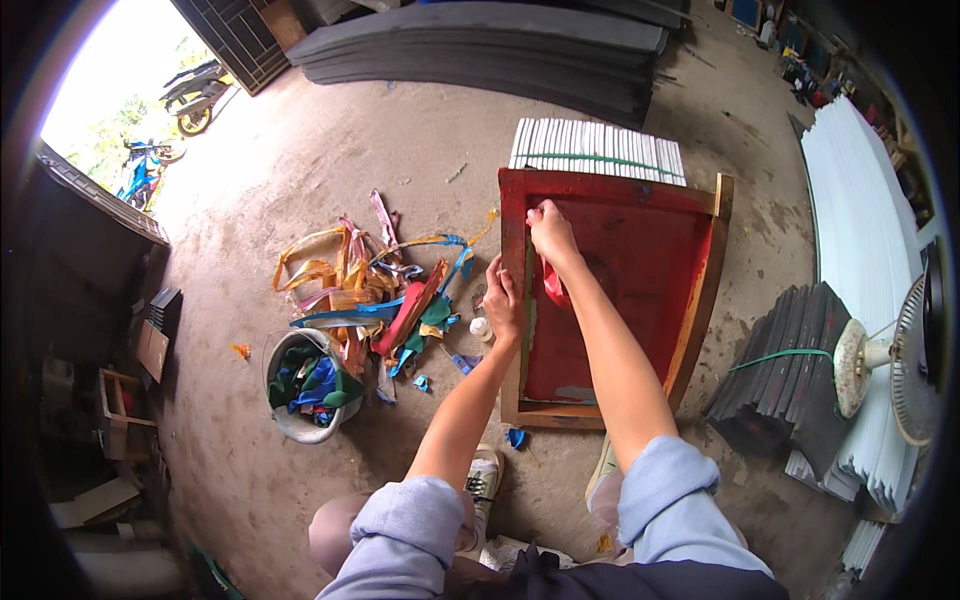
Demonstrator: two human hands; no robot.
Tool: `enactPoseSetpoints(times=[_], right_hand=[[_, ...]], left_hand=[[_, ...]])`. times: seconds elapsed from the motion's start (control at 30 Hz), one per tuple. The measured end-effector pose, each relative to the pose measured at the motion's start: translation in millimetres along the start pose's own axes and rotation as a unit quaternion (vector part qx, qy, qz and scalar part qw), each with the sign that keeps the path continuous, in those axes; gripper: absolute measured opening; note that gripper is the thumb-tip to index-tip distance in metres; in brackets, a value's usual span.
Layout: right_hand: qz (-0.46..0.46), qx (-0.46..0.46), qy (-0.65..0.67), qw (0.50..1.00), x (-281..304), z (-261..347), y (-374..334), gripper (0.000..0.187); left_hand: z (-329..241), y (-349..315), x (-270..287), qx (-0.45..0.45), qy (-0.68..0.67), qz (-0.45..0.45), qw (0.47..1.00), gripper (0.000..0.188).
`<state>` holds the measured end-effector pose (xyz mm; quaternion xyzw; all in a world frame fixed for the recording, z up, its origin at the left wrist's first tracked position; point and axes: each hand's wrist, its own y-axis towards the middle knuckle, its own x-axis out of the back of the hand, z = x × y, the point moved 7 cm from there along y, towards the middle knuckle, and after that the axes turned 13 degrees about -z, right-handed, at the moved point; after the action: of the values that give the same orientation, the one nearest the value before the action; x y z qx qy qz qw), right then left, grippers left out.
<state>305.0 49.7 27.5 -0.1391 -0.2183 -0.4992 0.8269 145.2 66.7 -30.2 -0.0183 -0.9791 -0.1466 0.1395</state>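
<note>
Two hands are busy on a red screen-printing frame [640, 290] that lies flat on the concrete floor [330, 160], right in front of the person. The wooden-edged frame is smeared with red ink pretty much everywhere. The right hand [550, 232] reaches to the far left corner of the screen, fingers curled and pressing down on the mesh; whether it's pinching a cloth or something small there, can't really tell. The left hand [503, 300] is clamped over the frame's left wooden edge, fingers wrapped around the rail. A red blob, maybe a rag [553, 285], sits on the mesh between the two hands.

Just beyond the frame's far edge sits a bundle of white sheets [598, 150] tied with a green strap, touching or nearly touching the frame. Left of the frame there's a messy pile of coloured strips [375, 285], yellow, blue, red and green, and near it a grey bucket [300, 385] stuffed with more scraps. A small white bottle [482, 328] stands just beside the left hand. On the right, a stack of dark sheets [790, 375] with a green strap, plus a fan [905, 360] at the edge. Farther back, a big stack of dark grey panels [490, 50].
</note>
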Motion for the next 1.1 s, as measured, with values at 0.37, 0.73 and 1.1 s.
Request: enactPoseSetpoints(times=[0.37, 0.73, 1.1], right_hand=[[-0.154, 0.125, -0.031, 0.980, 107, 72, -151, 0.031], [-0.035, 0.222, -0.176, 0.958, 83, 66, -168, 0.026], [-0.054, 0.098, 0.091, 0.990, 120, 89, -209, 0.035]], left_hand=[[-150, -3, 61, -0.114, -0.188, 0.013, 0.975, 0.045], [-238, 29, 101, -0.190, -0.208, -0.035, 0.959, 0.035], [-232, 26, 110, -0.206, -0.195, -0.070, 0.956, 0.032]])
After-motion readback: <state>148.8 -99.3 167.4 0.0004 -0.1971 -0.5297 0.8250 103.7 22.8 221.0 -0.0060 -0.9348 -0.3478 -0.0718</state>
